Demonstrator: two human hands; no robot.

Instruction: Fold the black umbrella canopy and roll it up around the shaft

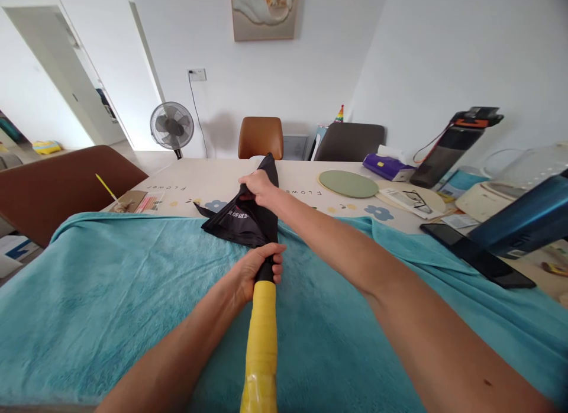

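A black umbrella [242, 220] with its canopy partly gathered points away from me over the table. Its handle [262, 342], wrapped in yellow, runs toward me at the bottom of the view. My left hand [261, 268] is closed around the black part just above the yellow wrap. Farther up, my right hand [258, 187] grips the canopy cloth, its fingers partly hidden by the folds. A loose flap of the cloth with pale lettering spreads out to the left. Beneath the umbrella lies a teal blanket [133, 283].
On the right are a phone [477, 254], a blue bottle [523, 215], glasses [417, 201], a dark bottle [452, 147], a purple tissue pack [388, 164] and a green oval mat [348, 183]. A fan [172, 126] stands behind the table at left. Chairs surround the table.
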